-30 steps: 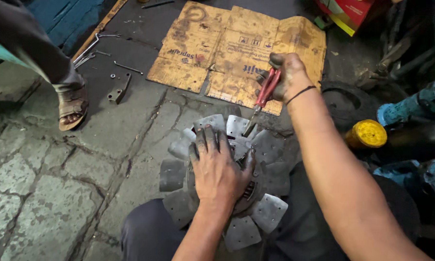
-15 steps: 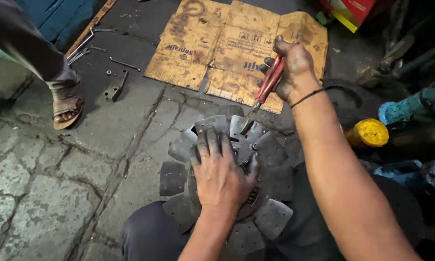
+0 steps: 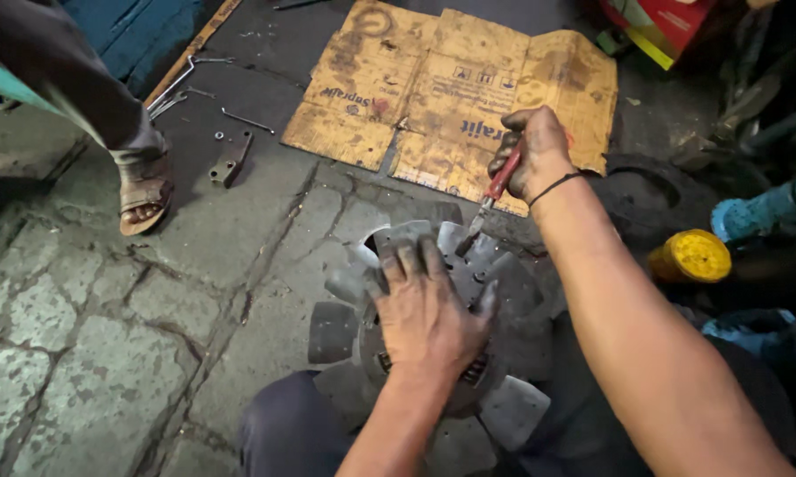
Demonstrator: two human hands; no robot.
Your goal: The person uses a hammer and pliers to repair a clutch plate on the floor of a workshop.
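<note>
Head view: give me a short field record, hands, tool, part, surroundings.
left hand: left hand pressed flat, palm down, on the hub of the grey disc with radial pads
right hand: right hand gripping the red-handled screwdriver
tool tip: pointing down at the disc's upper edge; contact unclear
part position: lying flat on the stone floor, against the person's knees
behind part: flattened cardboard sheet
right side: yellow round cap
upper left: another person's sandalled foot, loose metal rods

Left hand (image 3: 429, 309) hides fan (image 3: 504, 291) hub.
</note>
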